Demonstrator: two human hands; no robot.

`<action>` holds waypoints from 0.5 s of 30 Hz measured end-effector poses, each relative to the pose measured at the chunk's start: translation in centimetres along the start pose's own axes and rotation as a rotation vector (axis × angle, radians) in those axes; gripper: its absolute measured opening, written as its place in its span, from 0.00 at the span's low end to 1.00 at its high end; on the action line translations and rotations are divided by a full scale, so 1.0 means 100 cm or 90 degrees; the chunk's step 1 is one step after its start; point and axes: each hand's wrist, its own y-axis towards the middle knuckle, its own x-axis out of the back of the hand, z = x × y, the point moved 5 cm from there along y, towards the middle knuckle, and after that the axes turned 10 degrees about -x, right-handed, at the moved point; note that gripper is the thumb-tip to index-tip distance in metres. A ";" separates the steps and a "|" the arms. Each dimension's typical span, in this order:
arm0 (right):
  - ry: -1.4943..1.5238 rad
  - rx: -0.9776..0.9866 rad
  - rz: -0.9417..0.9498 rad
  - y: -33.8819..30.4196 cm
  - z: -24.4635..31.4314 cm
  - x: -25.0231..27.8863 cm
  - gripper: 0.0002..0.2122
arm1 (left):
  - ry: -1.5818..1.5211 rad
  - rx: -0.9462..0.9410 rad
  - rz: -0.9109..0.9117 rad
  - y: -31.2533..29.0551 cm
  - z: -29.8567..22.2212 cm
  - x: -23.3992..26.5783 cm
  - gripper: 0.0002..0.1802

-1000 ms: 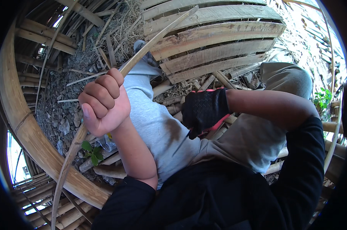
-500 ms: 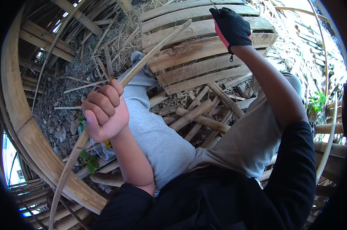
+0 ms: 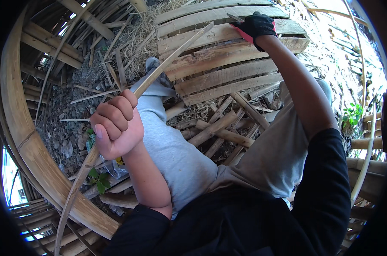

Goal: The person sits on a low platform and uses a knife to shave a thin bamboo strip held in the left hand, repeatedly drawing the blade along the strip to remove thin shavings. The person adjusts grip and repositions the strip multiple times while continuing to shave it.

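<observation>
My bare left hand [image 3: 118, 123] is closed in a fist around a long split bamboo strip [image 3: 170, 60]. The strip slants from the lower left, behind the fist, up to a pointed end above the slatted wooden platform [image 3: 227, 58]. At the platform's far right, my right hand [image 3: 258, 29] wears a black and pink glove. Its fingers are wrapped round a knife [image 3: 235, 17], of which only a short, narrow grey blade shows, pointing left. The handle is hidden in the glove. The blade and the strip's tip are apart.
Cut bamboo pieces [image 3: 221, 128] lie between my legs, below the platform. A thick curved bamboo pole [image 3: 39, 149] runs along the left side. Dry straw [image 3: 131, 45] and stony ground are beyond my left foot. A green plant [image 3: 352, 114] grows at the right.
My right hand has come slightly lower, and its blade has turned from pointing away to pointing left. My left hand and the bamboo strip stay nearly still.
</observation>
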 end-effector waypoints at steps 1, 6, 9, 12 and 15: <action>0.009 0.006 -0.069 -0.003 0.004 0.001 0.33 | 0.000 0.000 0.000 0.000 0.001 0.000 0.30; 0.302 0.517 -0.499 -0.129 0.079 0.096 0.11 | 0.009 -0.013 0.009 0.001 -0.002 0.004 0.31; 0.507 0.709 -0.312 -0.205 0.103 0.102 0.14 | -0.003 -0.028 -0.004 0.001 0.002 0.003 0.30; 0.608 0.837 -0.167 -0.256 0.125 0.086 0.15 | -0.001 -0.026 -0.013 0.000 0.001 0.005 0.30; 0.656 0.853 -0.043 -0.275 0.129 0.082 0.15 | 0.004 -0.021 -0.002 0.001 0.001 0.004 0.30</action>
